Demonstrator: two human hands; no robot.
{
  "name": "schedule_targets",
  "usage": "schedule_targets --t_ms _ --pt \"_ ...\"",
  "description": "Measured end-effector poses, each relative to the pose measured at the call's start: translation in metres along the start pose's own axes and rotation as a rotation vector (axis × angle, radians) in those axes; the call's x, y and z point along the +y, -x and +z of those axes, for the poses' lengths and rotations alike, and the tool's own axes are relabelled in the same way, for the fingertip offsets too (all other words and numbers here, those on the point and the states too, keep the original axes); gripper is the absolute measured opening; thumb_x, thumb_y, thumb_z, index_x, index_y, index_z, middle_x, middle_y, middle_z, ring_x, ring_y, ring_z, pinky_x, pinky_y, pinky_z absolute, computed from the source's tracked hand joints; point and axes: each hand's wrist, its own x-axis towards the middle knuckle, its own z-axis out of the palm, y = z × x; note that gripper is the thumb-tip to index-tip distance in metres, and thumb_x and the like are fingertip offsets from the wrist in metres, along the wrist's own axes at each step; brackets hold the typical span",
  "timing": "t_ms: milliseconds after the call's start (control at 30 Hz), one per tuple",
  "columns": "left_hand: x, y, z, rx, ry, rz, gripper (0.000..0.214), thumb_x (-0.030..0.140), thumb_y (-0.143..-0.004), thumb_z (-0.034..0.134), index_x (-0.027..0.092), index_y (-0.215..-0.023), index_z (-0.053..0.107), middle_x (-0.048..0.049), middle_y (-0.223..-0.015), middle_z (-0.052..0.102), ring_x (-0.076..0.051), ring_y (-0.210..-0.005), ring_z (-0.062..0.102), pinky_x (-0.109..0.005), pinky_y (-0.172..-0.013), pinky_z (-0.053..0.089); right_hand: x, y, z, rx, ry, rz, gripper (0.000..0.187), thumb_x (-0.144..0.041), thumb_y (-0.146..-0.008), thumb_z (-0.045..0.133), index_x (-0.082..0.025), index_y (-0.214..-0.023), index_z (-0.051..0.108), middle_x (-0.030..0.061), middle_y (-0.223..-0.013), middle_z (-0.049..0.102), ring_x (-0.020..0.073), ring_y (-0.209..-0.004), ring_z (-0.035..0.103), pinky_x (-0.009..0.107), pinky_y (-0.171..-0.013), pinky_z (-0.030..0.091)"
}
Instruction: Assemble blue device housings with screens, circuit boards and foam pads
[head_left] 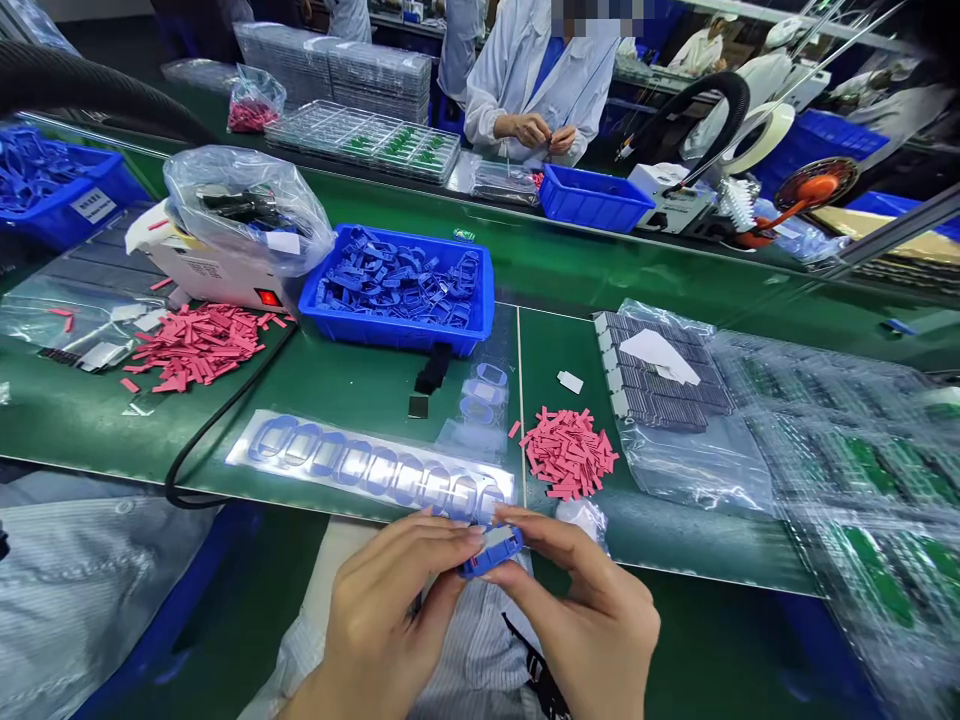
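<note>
Between my two hands is a small blue plastic housing [491, 552] with a grey part on its upper face. My left hand [397, 590] pinches its left end between thumb and fingers. At the other end, my right hand [581, 600] grips it the same way. The fingertips cover part of the housing. Just beyond the hands lies a clear strip of oval film stickers [382, 470] along the table's near edge. A heap of pink strips [570, 452] sits to the right, past my right hand.
A blue bin [397, 335] of blue plastic housings stands further back, beside a white machine [225, 278] and another pink heap [199, 345]. Bagged grey parts [667, 375] and stacked clear trays [862, 480] occupy the right. Across the line, a person in a white coat [540, 80] works.
</note>
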Motion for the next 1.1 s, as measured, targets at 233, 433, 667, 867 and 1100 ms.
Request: schedule_targets --t_ms 233,433,667,867,1100 --pt "0.001 0.000 -0.005 -0.003 0.089 -0.100 0.018 0.005 -0.078 0.064 0.020 -0.089 0.067 0.0015 -0.083 0.078 -0.010 -0.078 0.072 -0.022 -0.094 0.050 0.000 -0.009 -0.013 -0.228 -0.227 0.116 0.018 -0.016 -0.079 0.068 -0.029 -0.091 0.072 -0.0001 -0.092 0.076 0.0183 -0.083 0.073 0.022 -0.076 0.060" --pt "0.001 0.005 -0.001 -0.050 0.224 -0.339 0.018 0.011 -0.073 0.072 0.025 -0.082 0.069 0.0065 -0.078 0.078 -0.011 -0.076 0.073 -0.022 -0.089 0.053 0.006 -0.013 -0.022 -0.350 -0.226 0.108 0.014 -0.016 -0.080 0.067 -0.027 -0.087 0.072 0.0003 -0.084 0.077 0.0179 -0.079 0.074 0.023 -0.072 0.060" --pt "0.003 0.006 0.004 -0.034 0.357 -0.575 0.002 0.021 -0.076 0.067 0.022 -0.074 0.068 0.0007 -0.069 0.072 -0.015 -0.066 0.067 -0.023 -0.062 0.053 0.009 -0.011 -0.017 -0.341 -0.228 0.137 0.010 -0.017 -0.077 0.070 -0.025 -0.083 0.072 0.0002 -0.080 0.077 0.0162 -0.073 0.074 0.019 -0.068 0.059" --pt "-0.002 0.008 0.010 -0.004 0.464 -0.730 0.014 0.030 -0.078 0.065 0.021 -0.068 0.066 -0.0002 -0.063 0.066 -0.014 -0.061 0.058 -0.024 -0.059 0.048 0.011 -0.001 -0.014 -0.333 -0.225 0.148 0.013 -0.016 -0.078 0.068 -0.024 -0.087 0.069 0.0021 -0.088 0.076 0.0163 -0.074 0.073 0.020 -0.065 0.060" --pt "-0.001 0.011 0.015 0.126 0.497 -0.677 0.004 0.022 -0.075 0.069 0.022 -0.072 0.069 0.0007 -0.068 0.071 -0.013 -0.067 0.065 -0.022 -0.065 0.052 0.014 0.008 -0.004 -0.237 -0.122 0.050 0.020 -0.012 -0.082 0.062 -0.025 -0.095 0.067 0.0014 -0.092 0.075 0.0172 -0.084 0.072 0.023 -0.071 0.060"
